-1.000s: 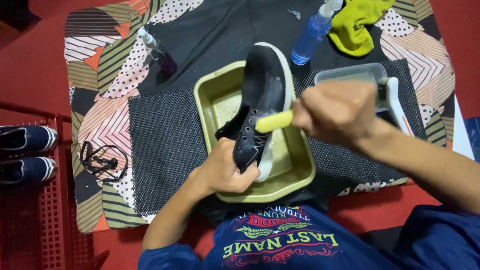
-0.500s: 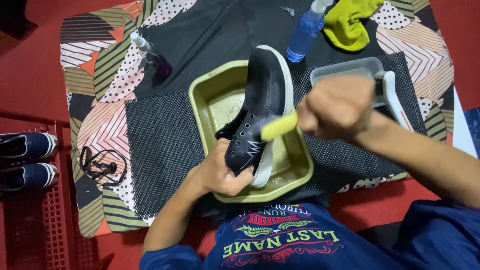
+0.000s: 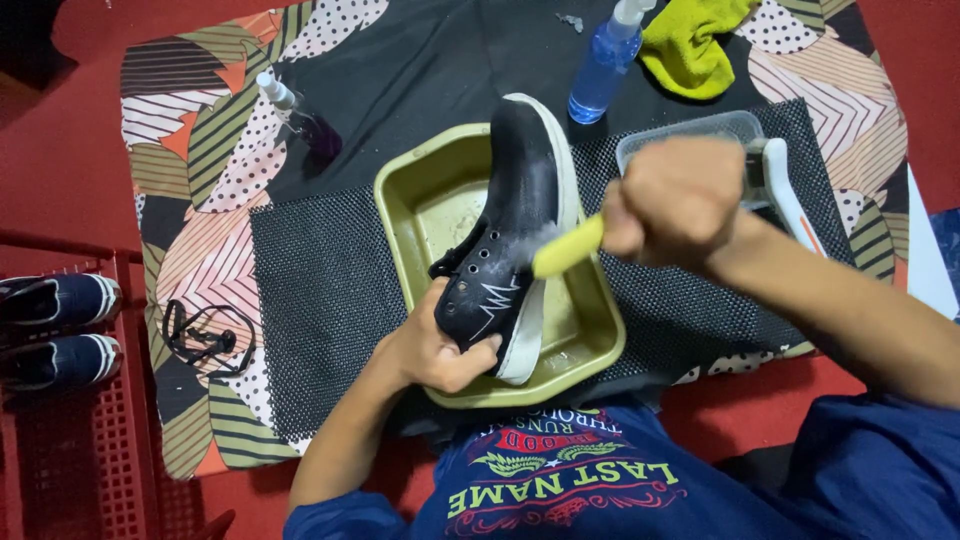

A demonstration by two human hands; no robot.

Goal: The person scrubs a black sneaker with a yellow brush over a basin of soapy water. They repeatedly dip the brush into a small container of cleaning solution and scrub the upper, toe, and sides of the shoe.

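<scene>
Left hand nearest, fingers curled tight around the heel end of the black sneaker, thumb on its side. Sneaker lies tilted over the olive tray, white sole facing right. Right hand closed in a fist around the yellow brush handle, brush end against the sneaker's side. Farther off: clear tub, blue spray bottle, yellow cloth, small purple spray bottle.

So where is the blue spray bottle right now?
In the head view, the blue plastic spray bottle lies at the top of the patterned mat, just left of the crumpled yellow cloth and beyond the black shoe.
</scene>
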